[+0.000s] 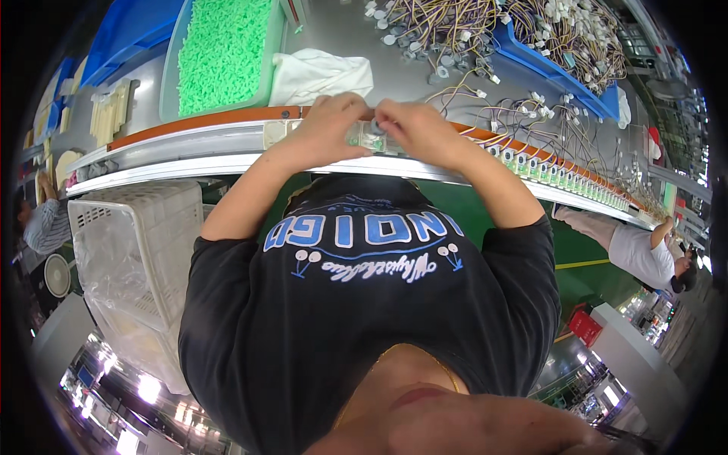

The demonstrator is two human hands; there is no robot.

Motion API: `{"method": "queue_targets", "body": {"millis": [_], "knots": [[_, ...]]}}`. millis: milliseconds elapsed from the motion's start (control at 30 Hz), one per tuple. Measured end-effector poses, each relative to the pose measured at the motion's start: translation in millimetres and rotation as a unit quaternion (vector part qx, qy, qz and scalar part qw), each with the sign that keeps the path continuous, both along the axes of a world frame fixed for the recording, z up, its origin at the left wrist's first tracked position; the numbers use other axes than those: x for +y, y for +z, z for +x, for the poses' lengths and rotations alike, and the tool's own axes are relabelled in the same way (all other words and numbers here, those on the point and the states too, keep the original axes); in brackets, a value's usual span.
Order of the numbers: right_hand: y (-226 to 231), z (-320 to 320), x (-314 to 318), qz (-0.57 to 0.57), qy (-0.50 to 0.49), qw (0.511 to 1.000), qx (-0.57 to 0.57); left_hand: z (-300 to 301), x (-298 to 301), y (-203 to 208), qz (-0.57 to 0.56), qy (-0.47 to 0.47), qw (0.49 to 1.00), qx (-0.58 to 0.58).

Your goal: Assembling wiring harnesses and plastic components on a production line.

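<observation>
Both my hands work close together at a long white rail (pixel 174 140) running across in front of me. A small white housing with a green board (pixel 371 141) sits on the rail between them. My left hand (pixel 322 133) rests over the rail, thumb on the near side and fingers on the far side, spread apart around the housing. Above the same housing, my right hand (pixel 417 130) pinches a small grey round part (pixel 376 126), mostly hidden by its fingers. To the right stands a row of similar housings (pixel 542 168) with wires attached.
Beyond the rail are a bin of green plastic pieces (pixel 224 57), a white cloth (pixel 322 77), and a blue tray (pixel 557 72) with heaped wire harnesses (pixel 455 30). A white crate (pixel 136 250) stands at left. Another person (pixel 644 254) is at far right; a striped sleeve (pixel 47 226) shows far left.
</observation>
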State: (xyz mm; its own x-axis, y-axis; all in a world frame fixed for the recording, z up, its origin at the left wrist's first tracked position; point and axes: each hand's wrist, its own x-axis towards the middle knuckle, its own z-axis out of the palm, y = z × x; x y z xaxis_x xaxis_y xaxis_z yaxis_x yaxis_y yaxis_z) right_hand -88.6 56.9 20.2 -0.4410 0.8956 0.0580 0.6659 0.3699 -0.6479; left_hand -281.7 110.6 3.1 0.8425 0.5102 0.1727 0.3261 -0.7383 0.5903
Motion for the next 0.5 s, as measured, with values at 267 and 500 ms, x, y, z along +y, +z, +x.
{"method": "queue_targets", "body": {"millis": [267, 500], "knots": [[-13, -18, -2, 0.143, 0.093, 0.98, -0.1, 4, -6, -15, -0.012, 0.009, 1.0, -0.004], [-20, -25, -11, 0.201, 0.014, 0.975, -0.093, 3, -11, -13, 0.003, 0.016, 1.0, -0.013]]}}
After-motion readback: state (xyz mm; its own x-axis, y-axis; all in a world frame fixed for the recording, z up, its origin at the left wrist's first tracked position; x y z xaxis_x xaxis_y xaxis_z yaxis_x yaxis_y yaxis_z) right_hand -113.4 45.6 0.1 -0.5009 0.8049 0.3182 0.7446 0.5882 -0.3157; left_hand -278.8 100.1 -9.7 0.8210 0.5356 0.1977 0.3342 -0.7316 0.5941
